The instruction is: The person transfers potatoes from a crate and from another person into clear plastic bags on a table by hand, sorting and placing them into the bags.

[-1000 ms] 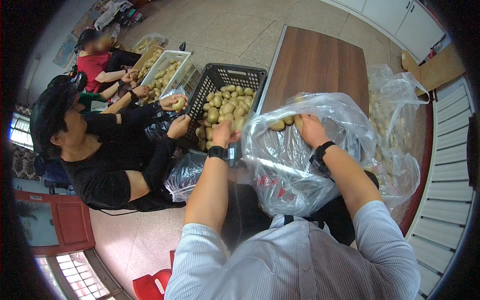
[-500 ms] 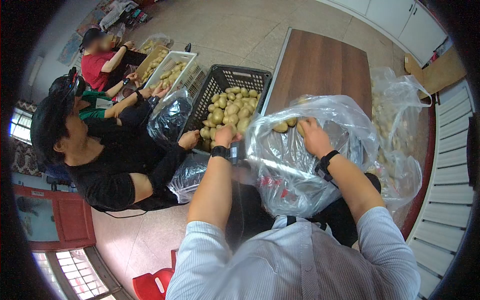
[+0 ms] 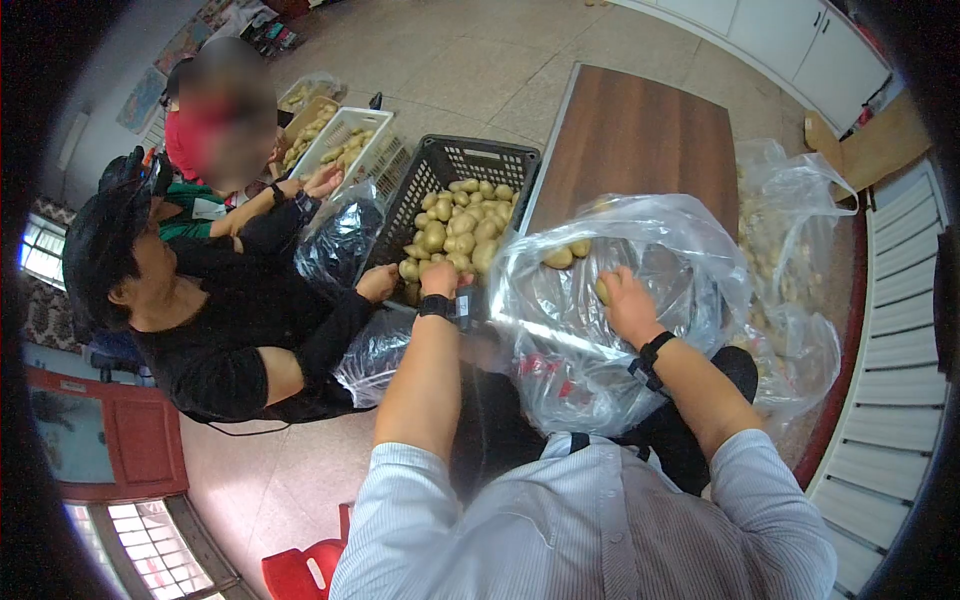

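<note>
Potato [image 3: 601, 291], partly visible, is held in the bent fingers of the right hand [image 3: 627, 308], over the mouth of a clear plastic bag [image 3: 590, 375]; we find that grip narrow, closed around the one item, though the far side of the hold is hidden from us. Two further potatoes [image 3: 559, 258] show at the far side of the same bag. We note that its rim stands open in loose folds, and in our judgement it could slump inward or snag on the hand, the cause being thin, slack film. We also consider that a potato let go too near the edge could roll off, since the pieces are rounded. The left hand [image 3: 440, 280] is at the near edge of a black crate [image 3: 485, 153], beside its heap of potatoes [image 3: 462, 222]; we cannot tell whether its fingers enclose one. A co-worker's hand [image 3: 378, 283] is near it at that crate, and we judge that the two could knock together, the cause being shared reach in a tight space. Outward from there we record a wooden table [image 3: 640, 130] beyond the bag, a filled clear bag [image 3: 785, 215] to the right of the table, and a white crate [image 3: 375, 122] of potatoes farther off to the left
</note>
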Demonstrator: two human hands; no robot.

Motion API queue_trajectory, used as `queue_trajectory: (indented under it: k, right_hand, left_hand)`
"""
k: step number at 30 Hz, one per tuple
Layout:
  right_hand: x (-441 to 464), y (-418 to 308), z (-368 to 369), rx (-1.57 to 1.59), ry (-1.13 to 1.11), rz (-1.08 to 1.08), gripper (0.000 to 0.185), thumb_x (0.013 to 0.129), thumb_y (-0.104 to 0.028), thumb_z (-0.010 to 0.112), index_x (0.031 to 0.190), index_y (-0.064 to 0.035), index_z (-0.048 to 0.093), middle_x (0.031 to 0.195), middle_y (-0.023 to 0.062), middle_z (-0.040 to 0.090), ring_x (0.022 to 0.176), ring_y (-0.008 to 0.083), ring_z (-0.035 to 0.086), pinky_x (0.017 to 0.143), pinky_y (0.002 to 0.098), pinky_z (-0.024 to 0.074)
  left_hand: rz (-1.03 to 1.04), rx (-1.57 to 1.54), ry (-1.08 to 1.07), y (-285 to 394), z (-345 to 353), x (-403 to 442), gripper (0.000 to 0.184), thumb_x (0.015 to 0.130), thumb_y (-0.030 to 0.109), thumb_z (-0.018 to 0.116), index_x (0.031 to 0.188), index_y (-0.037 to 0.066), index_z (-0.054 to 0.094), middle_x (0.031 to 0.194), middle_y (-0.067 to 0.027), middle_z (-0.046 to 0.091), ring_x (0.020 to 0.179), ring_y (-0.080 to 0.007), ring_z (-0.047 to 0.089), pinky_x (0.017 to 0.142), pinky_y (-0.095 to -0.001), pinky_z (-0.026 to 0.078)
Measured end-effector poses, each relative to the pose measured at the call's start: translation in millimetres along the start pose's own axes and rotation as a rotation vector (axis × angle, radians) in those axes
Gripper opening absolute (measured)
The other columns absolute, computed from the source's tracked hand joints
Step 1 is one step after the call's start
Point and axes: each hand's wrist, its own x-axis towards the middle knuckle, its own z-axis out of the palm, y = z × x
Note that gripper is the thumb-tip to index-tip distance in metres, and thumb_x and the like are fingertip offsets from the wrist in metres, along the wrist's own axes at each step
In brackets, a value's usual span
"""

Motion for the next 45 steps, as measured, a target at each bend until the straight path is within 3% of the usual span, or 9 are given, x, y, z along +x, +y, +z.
queue_trajectory:
  k: [4, 6, 11, 18, 20, 29, 33, 38, 45]
  right_hand:
    - [-13, -6, -6, 0.017, -0.014, -0.028, 0.052, 0.078, -0.007, 0.062, 0.127, -0.0152, 0.049, 0.125, 0.0174, 0.047, 0.103, 0.0391, 0.057, 0.084, 0.0497, 0.0496]
    - [-18, -8, -7, 0.020, -0.037, -0.034, 0.052, 0.077, -0.008, 0.062, 0.127, -0.0151, 0.050, 0.124, 0.0178, 0.047, 0.103, 0.0394, 0.056, 0.085, 0.0495, 0.0489]
    - [-25, 4, 8, 0.192, 0.020, -0.099, 0.055, 0.071, -0.006, 0.064, 0.125, -0.0104, 0.053, 0.116, 0.0210, 0.056, 0.106, 0.0401, 0.056, 0.088, 0.0462, 0.0486]
    - [0, -4, -3, 0.508, -0.151, 0.148, 0.055, 0.074, -0.012, 0.069, 0.126, -0.0033, 0.051, 0.112, 0.0176, 0.062, 0.100, 0.0339, 0.062, 0.087, 0.0391, 0.0506]
    - [9, -27, -19, 1.029, -0.264, 0.366, 0.051, 0.079, -0.011, 0.069, 0.126, -0.0025, 0.051, 0.099, 0.0114, 0.064, 0.088, 0.0229, 0.063, 0.077, 0.0318, 0.0524]
    - [29, -84, -35, 1.569, -0.525, 0.356, 0.059, 0.082, -0.003, 0.067, 0.135, -0.0045, 0.041, 0.102, 0.0065, 0.061, 0.070, 0.0112, 0.060, 0.057, 0.0210, 0.0479]
    - [30, -96, -47, 1.539, -0.539, 0.383, 0.052, 0.087, -0.003, 0.059, 0.136, -0.0019, 0.041, 0.108, 0.0084, 0.058, 0.068, 0.0109, 0.061, 0.056, 0.0196, 0.0508]
    - [34, -95, -47, 1.276, -0.626, 0.333, 0.038, 0.096, -0.026, 0.057, 0.125, -0.0027, 0.051, 0.095, 0.0058, 0.064, 0.063, 0.0081, 0.059, 0.054, 0.0190, 0.0478]
    - [41, -95, -50, 1.256, -0.555, 0.279, 0.044, 0.100, -0.044, 0.045, 0.105, -0.0033, 0.060, 0.081, 0.0042, 0.064, 0.059, 0.0086, 0.057, 0.054, 0.0219, 0.0464]
  left_hand:
    - [0.035, 0.078, -0.058, -3, 11, 5, 0.024, 0.088, 0.013, 0.050, 0.095, -0.007, 0.062, 0.099, -0.0193, 0.065, 0.075, -0.0280, 0.069, 0.056, -0.0408, 0.055]
    - [-0.056, -0.813, 0.094, -3, 35, 10, 0.021, 0.089, 0.013, 0.047, 0.094, -0.003, 0.059, 0.090, -0.0162, 0.063, 0.071, -0.0297, 0.067, 0.051, -0.0399, 0.054]
    - [-0.324, -1.699, 0.026, 26, 13, -7, 0.018, 0.089, 0.014, 0.049, 0.094, 0.001, 0.059, 0.082, -0.0133, 0.062, 0.065, -0.0258, 0.065, 0.050, -0.0379, 0.054]
    - [-0.238, -1.775, -0.197, 64, -28, -33, 0.022, 0.089, 0.019, 0.055, 0.103, 0.002, 0.056, 0.094, -0.0104, 0.060, 0.071, -0.0226, 0.064, 0.055, -0.0332, 0.056]
    - [-0.265, -1.797, -0.267, 73, -40, -38, 0.026, 0.090, 0.021, 0.054, 0.107, 0.002, 0.054, 0.099, -0.0105, 0.059, 0.072, -0.0225, 0.064, 0.055, -0.0331, 0.056]
    - [-0.135, -1.565, -0.556, 83, -50, -42, 0.049, 0.093, 0.036, 0.058, 0.125, 0.000, 0.047, 0.115, -0.0147, 0.057, 0.086, -0.0270, 0.068, 0.068, -0.0375, 0.060]
    - [-0.117, -1.506, -0.574, 91, -67, -52, 0.052, 0.092, 0.039, 0.060, 0.124, 0.000, 0.049, 0.116, -0.0155, 0.058, 0.089, -0.0279, 0.067, 0.070, -0.0375, 0.060]
    - [0.106, -1.472, -0.763, 96, -48, -43, 0.053, 0.093, 0.047, 0.056, 0.119, 0.001, 0.056, 0.113, -0.0163, 0.060, 0.095, -0.0278, 0.064, 0.070, -0.0385, 0.060]
    - [0.073, -1.481, -0.706, 95, -71, -58, 0.053, 0.096, 0.052, 0.049, 0.117, 0.004, 0.057, 0.102, -0.0111, 0.065, 0.082, -0.0210, 0.067, 0.065, -0.0343, 0.060]
